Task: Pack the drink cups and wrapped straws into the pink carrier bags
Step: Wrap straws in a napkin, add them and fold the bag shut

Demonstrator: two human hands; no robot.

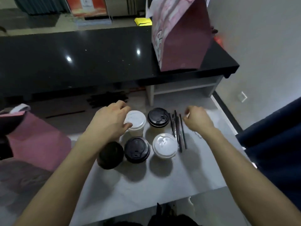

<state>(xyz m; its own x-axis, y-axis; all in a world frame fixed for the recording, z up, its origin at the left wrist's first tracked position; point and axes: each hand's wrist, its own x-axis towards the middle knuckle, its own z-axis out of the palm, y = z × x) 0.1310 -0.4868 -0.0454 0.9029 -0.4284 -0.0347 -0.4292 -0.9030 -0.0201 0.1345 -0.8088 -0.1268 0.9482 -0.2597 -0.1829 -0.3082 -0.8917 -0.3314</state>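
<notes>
While the left hand [108, 123] grips a white-lidded cup [135, 122], straws [177, 131] lie beside.

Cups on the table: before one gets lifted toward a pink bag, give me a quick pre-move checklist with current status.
1. Lids on all five cups: ok.
2. Left hand gripping the far white-lid cup: cannot tell; fingers lie over its lid.
3. Right hand free: cannot tell; fingers curled above the straws.
4. Straws beside the cups, clear of the lift: ok.
5. Pink bag at left mouth open: cannot tell.
6. Pink bag on the black counter upright: ok.
</notes>
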